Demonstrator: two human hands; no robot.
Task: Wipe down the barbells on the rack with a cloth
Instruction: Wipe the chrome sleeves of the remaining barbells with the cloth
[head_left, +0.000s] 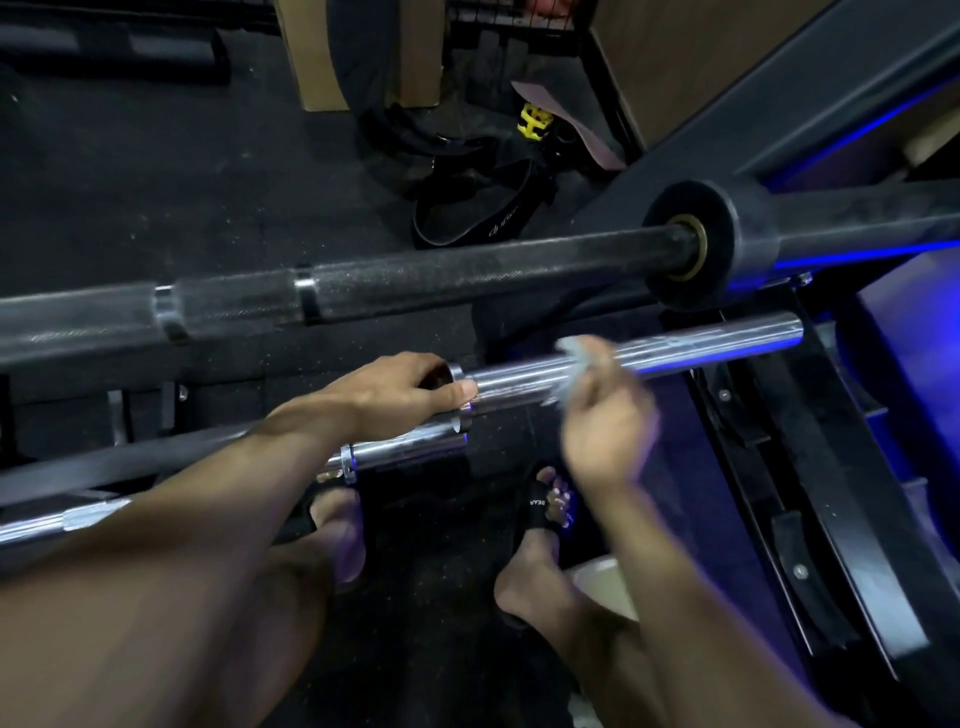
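Three barbells lie across the view. The black barbell is farthest, with a thick black sleeve collar at the right. Below it runs a chrome barbell. My left hand grips this chrome bar at its collar, fingers curled over the top. My right hand, blurred by motion, holds a pale cloth against the chrome sleeve. A second chrome barbell lies lower, partly hidden under my left forearm.
The black rack frame slopes down the right side, lit blue. Black lifting belts and a yellow clip lie on the dark rubber floor beyond the bars. My sandalled feet stand below the bars.
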